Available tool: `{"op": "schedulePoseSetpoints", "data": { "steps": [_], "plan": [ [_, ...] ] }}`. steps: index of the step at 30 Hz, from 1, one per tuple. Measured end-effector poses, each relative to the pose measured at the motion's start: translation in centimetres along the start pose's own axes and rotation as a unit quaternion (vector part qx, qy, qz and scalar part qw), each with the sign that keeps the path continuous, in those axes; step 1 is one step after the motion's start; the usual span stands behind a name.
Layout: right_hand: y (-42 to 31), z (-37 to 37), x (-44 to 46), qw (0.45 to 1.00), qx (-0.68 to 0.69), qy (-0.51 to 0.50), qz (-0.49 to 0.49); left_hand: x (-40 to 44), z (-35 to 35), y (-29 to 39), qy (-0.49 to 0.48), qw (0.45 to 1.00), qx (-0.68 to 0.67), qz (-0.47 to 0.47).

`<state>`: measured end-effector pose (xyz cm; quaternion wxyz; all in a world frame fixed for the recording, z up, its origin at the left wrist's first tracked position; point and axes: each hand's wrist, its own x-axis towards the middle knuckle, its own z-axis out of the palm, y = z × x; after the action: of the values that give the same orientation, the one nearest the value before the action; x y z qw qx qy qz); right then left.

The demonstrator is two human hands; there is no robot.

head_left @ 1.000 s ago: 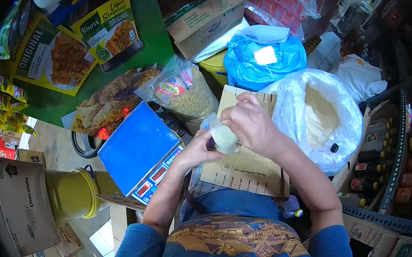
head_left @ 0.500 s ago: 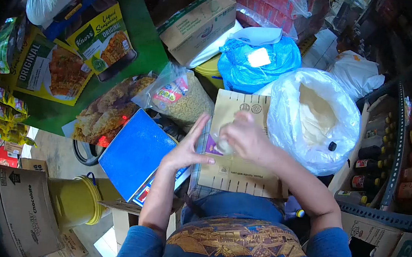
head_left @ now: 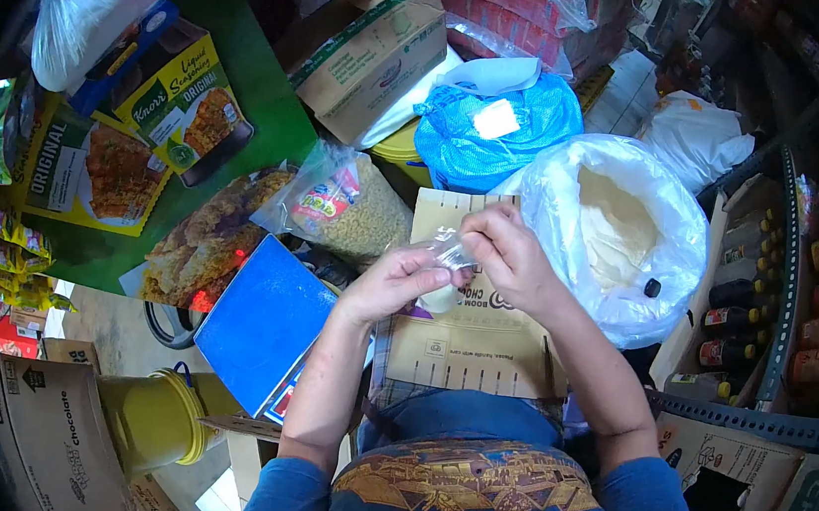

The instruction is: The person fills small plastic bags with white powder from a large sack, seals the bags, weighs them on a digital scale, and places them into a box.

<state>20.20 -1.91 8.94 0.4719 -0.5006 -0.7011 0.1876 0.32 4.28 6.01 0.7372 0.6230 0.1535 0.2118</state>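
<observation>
A small clear plastic bag (head_left: 440, 301) with white contents hangs between my two hands, over a flat piece of cardboard (head_left: 469, 352). My left hand (head_left: 389, 283) pinches the bag near its neck with thumb and fingers. The gathered top of the bag is in the closed fingers of my right hand (head_left: 514, 259). Just right of that hand stands a large open plastic sack (head_left: 541, 259) of pale powder, with a small black object lying at its edge. On the left is a weighing scale with a blue top (head_left: 263, 315).
A bag of small beige pieces (head_left: 359, 212) leans behind my left hand. Behind the cardboard sit a blue bag (head_left: 500, 150) and an open carton (head_left: 370, 62). Bottles (head_left: 727, 319) line a shelf on the right. A yellow bucket (head_left: 143, 417) stands lower left.
My left hand has gone from spread fingers to pinching the bag. My right hand, blurred before, now grips the bag's top, and both hands have come together. The view has shifted slightly.
</observation>
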Motion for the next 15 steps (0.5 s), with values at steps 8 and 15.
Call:
{"op": "schedulePoseSetpoints", "data": {
  "steps": [8, 15],
  "plan": [
    [1.7, 1.6, -2.1, 0.992, 0.051, -0.041, 0.108, 0.8, 2.1, -6.0, 0.171, 0.913, 0.336, 0.158],
    [0.1, -0.5, -1.7, 0.984, 0.104, -0.076, 0.121, 1.2, 2.5, -6.3, 0.174, 0.900, 0.337, 0.213]
  ]
}}
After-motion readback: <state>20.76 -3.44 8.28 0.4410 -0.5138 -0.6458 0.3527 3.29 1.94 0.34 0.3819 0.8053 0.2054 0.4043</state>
